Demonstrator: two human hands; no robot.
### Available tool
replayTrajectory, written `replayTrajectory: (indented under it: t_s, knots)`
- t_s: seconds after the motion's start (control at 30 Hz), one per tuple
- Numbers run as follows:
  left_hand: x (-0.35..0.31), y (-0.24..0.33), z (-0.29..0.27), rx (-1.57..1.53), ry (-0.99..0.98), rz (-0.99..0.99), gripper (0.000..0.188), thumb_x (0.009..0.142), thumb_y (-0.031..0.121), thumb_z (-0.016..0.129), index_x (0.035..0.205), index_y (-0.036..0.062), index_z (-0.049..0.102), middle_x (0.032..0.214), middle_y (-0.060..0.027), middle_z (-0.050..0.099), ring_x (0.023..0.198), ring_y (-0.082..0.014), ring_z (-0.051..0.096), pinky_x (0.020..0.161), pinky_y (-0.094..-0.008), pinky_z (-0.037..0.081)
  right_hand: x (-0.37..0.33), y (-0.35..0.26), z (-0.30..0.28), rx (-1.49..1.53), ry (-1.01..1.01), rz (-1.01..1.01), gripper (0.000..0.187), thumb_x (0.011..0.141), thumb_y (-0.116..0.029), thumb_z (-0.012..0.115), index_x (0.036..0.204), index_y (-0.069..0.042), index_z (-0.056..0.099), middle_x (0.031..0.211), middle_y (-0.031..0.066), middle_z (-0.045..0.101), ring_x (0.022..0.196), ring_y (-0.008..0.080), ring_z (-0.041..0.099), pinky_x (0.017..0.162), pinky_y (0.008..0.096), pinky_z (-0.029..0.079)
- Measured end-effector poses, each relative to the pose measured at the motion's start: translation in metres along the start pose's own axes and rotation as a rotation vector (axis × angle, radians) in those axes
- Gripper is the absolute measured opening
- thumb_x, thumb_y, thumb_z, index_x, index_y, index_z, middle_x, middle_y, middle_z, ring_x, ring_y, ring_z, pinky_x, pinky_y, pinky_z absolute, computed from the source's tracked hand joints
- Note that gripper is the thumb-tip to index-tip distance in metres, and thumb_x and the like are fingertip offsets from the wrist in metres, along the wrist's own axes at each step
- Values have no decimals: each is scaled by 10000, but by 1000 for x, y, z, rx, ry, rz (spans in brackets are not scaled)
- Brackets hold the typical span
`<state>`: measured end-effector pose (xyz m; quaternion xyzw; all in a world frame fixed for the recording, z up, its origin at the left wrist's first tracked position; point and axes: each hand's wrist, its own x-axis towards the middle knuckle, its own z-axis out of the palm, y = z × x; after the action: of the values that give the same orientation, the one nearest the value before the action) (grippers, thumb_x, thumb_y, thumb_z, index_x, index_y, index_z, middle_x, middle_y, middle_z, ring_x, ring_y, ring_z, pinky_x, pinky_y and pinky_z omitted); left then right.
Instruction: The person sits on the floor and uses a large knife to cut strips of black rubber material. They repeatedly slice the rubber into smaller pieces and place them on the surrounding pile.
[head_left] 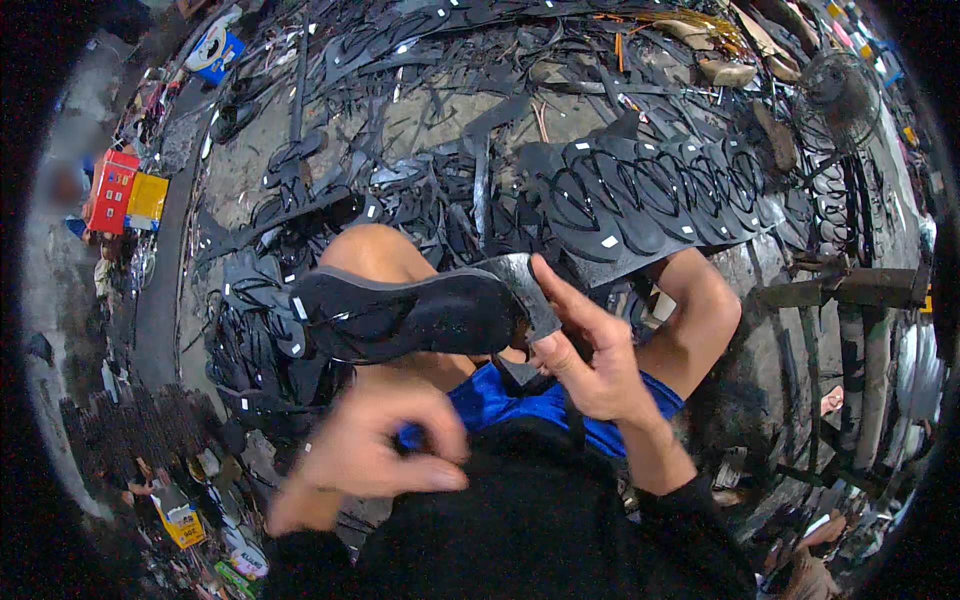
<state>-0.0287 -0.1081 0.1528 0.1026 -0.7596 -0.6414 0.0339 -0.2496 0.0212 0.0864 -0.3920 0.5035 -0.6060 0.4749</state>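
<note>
In front of my lap a black sandal sole [410, 312] lies sideways, its layered edge showing. A dark grey, bar-like piece [527, 290], its material unclear, stands against the sole's right end. My right hand [595, 365] pinches this piece, fingers along its far side and thumb on its lower end. Closer to my body, below the sole, hovers my left hand [385, 440], slightly blurred. Its fingers are curled, with a gap between thumb and forefinger, and nothing shows in it. Whatever supports the sole from beneath is mostly hidden.
Rows of black flip-flops [650, 195] lie beyond my right knee. More black sandals [265, 300] are heaped at left. Dark offcuts [420, 100] litter the floor ahead. A red and yellow box [115, 190] stands far left, and a wire-caged fan [840, 90] far right.
</note>
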Motion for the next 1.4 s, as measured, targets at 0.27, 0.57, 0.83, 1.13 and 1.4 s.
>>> replayTrajectory:
  t_s: [0.27, 0.57, 0.83, 1.13, 1.4]
  knots:
    - [71, -82, 69, -1365, 854, 27, 420, 999, 482, 542, 1146, 104, 649, 1058, -33, 704, 977, -183, 675, 878, -362, 549, -38, 25, 19, -285, 237, 44, 628, 909, -85, 701, 1476, -19, 438, 1075, 108, 689, 880, 158, 658, 778, 280, 526]
    - [41, -124, 86, -1057, 1129, -246, 385, 1031, 420, 511, 1206, 88, 599, 1033, -45, 677, 958, -161, 651, 885, -337, 519, -141, 58, 29, -768, 376, 61, 347, 819, -170, 798, 1137, -63, 710, 918, 112, 727, 678, 209, 670, 597, 322, 546]
    - [-17, -159, 112, -704, 851, 29, 610, 998, 372, 586, 1422, -27, 405, 1306, -113, 541, 1152, -217, 551, 1005, -358, 430, -91, 41, 40, -621, 139, 231, 295, 924, -233, 686, 1162, -57, 688, 807, 158, 671, 698, 327, 681, 609, 406, 548]
    - [63, -98, 4, -455, 1301, 445, 454, 1012, 363, 505, 1304, 16, 528, 1238, -127, 614, 1199, -244, 560, 1073, -352, 426, -81, 62, -4, 133, 610, 257, 413, 1001, -187, 614, 1373, -22, 539, 998, 66, 717, 749, 54, 563, 674, 241, 497]
    - [221, -168, 109, -1417, 528, -437, 245, 931, 224, 673, 1126, 77, 662, 1086, -87, 691, 1016, -232, 662, 897, -408, 557, -114, 54, -12, 225, 769, 356, 358, 969, -60, 596, 1313, -16, 506, 1120, 86, 686, 768, 96, 619, 638, 249, 534]
